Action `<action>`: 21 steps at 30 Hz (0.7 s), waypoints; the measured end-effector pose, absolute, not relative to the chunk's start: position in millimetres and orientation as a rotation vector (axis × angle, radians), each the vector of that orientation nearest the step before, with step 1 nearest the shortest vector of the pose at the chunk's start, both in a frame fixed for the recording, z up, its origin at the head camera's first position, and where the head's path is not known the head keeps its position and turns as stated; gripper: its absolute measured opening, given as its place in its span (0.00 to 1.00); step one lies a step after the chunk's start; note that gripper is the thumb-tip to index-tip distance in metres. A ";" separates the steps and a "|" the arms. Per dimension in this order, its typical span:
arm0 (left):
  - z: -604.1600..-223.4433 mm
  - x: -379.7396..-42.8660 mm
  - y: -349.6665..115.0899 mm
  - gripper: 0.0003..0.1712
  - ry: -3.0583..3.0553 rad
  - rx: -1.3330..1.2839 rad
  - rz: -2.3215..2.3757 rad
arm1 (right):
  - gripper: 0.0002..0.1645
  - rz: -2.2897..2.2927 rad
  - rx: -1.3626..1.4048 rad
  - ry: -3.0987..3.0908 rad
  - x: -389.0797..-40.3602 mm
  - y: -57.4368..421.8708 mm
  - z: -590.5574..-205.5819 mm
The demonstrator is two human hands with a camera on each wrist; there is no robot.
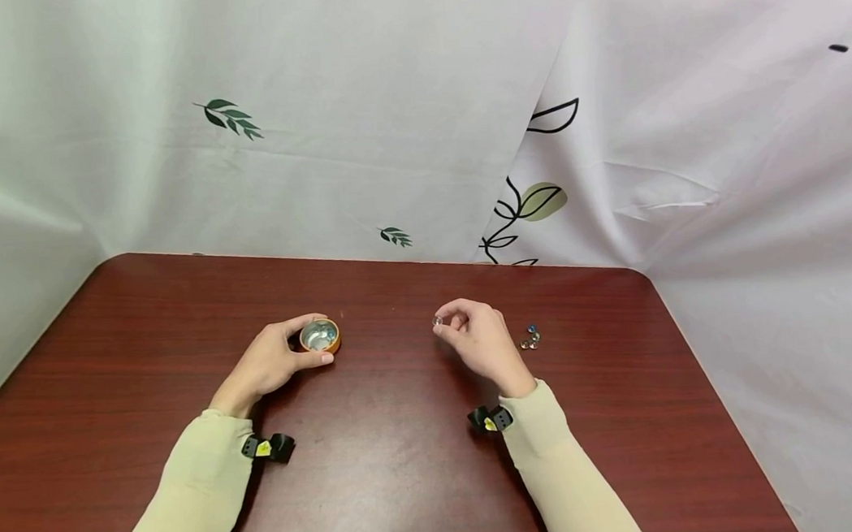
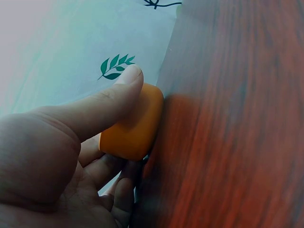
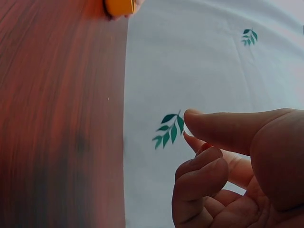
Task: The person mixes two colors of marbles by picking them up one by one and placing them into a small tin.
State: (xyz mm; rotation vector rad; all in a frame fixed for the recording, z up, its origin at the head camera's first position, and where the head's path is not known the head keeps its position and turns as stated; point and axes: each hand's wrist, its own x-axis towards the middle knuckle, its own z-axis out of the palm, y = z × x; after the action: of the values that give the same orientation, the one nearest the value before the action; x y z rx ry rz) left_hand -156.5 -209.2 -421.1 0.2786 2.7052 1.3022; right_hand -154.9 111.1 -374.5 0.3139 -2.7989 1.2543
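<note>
My left hand [image 1: 274, 358] grips a small round orange bowl [image 1: 338, 343] from its left side, thumb and fingers curled about its wall. Inside the bowl, a silvery, shiny interior shows, with some bluish glints whose nature I cannot tell. The left wrist view shows the bowl's smooth orange side [image 2: 130, 128] under the thumb, standing on the table. To the right, my right hand [image 1: 483, 340] pinches a small clear glass bead [image 1: 437, 321] between thumb and forefinger, above the table. In the right wrist view the bead is mostly hidden by the fingertips.
Several small glass beads [image 1: 534, 337], clear and bluish, lie on the table just right of my right hand. The reddish-brown wooden table [image 1: 379, 464] ends at a white curtain [image 1: 359, 124] with leaf prints behind and at the sides.
</note>
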 end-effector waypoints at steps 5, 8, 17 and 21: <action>-420.1 -156.0 -208.9 0.37 2.707 0.280 1.302 | 0.04 1.285 0.355 -2.785 -155.6 101.3 -376.4; -420.3 -156.3 -208.8 0.37 2.709 0.283 1.299 | 0.04 1.287 0.368 -2.784 -156.0 95.4 -377.5; -423.1 -157.4 -209.7 0.38 2.700 0.280 1.297 | 0.04 1.290 0.392 -2.808 -156.2 77.7 -379.3; -422.8 -157.0 -210.5 0.38 2.694 0.282 1.289 | 0.04 1.310 0.412 -2.807 -156.2 69.2 -379.6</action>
State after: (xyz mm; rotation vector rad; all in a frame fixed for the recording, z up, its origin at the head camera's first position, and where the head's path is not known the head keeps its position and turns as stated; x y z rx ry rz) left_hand -157.0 -210.5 -422.8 0.2823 2.6935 1.2895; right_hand -156.2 69.2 -379.6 0.4123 -2.8067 1.3097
